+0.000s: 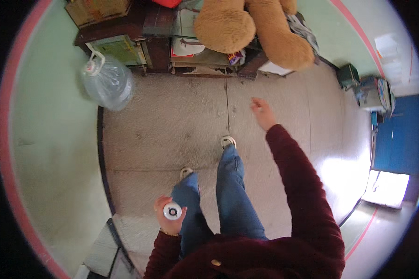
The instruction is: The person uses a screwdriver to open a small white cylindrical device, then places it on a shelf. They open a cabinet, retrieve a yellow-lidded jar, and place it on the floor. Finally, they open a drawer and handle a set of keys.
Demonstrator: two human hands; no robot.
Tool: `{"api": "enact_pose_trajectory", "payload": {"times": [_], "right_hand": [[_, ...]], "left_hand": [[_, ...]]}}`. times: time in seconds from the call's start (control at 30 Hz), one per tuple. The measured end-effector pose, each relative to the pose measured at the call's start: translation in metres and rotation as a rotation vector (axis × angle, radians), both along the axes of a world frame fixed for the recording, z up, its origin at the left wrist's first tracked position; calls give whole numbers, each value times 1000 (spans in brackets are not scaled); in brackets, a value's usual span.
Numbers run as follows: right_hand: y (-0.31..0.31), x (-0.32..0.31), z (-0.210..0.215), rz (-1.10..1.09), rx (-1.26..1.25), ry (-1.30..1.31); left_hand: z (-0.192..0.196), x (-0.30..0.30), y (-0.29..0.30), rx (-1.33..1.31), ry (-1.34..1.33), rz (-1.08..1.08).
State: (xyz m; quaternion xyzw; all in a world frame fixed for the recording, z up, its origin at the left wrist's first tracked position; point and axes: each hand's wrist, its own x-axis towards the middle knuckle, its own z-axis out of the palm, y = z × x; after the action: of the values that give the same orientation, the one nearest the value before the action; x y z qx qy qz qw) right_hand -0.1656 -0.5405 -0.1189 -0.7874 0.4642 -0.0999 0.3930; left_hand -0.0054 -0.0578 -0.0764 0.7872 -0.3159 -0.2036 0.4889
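Observation:
My left hand point(170, 221) is wrapped round a small white round-topped object point(172, 210) with a dark ring in the middle of its top; its sides are mostly hidden, so its exact kind cannot be told. It is held low, beside my left leg. Stretched forward over the floor, my right hand point(263, 113) holds nothing that I can see, and its loosely bent fingers look apart. That hand is nearest to the large brown plush toy's legs point(284, 46), which hang over the front of a dark wooden cabinet point(158, 56), but it does not touch them.
A big clear plastic water bottle point(108, 86) with a handle stands at the left wall, and a cardboard box point(97, 10) rests on the cabinet. At the right wall are a dark green box point(348, 76) and a bag point(379, 96). A blue door point(398, 135) lies beyond, far right.

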Motion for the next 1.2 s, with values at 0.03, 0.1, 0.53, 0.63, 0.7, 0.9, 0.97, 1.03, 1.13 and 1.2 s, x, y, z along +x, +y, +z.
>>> {"api": "enact_pose_trajectory", "payload": {"times": [0.03, 0.1, 0.53, 0.63, 0.7, 0.9, 0.97, 1.03, 1.13, 1.2], "right_hand": [[-15, 23, -41, 89, -55, 125], [-51, 71, -116, 216, -121, 347], [-265, 240, -407, 59, -393, 608], [-298, 258, -426, 13, -359, 362], [-307, 250, -438, 2, -337, 379], [-220, 159, -426, 85, -300, 214], [-192, 133, -429, 62, -303, 91], [-184, 125, -440, -7, -262, -46], [-192, 134, -461, -100, -227, -218], [-188, 123, -470, -131, -306, -342]], "left_hand": [[-29, -3, -15, -24, -4, 38], [-81, -3, -46, -25, -72, 77], [-271, 12, -77, -9, -219, 779], [-270, 31, -72, -95, 565, 1169], [-267, 12, -93, 82, 195, 886], [-261, 13, -146, 160, -83, 648], [-263, 15, -159, 122, -90, 672], [-263, 15, -170, 135, -92, 610], [-257, 18, -186, 133, -105, 466], [-251, 23, -192, 82, -78, 393]]}}
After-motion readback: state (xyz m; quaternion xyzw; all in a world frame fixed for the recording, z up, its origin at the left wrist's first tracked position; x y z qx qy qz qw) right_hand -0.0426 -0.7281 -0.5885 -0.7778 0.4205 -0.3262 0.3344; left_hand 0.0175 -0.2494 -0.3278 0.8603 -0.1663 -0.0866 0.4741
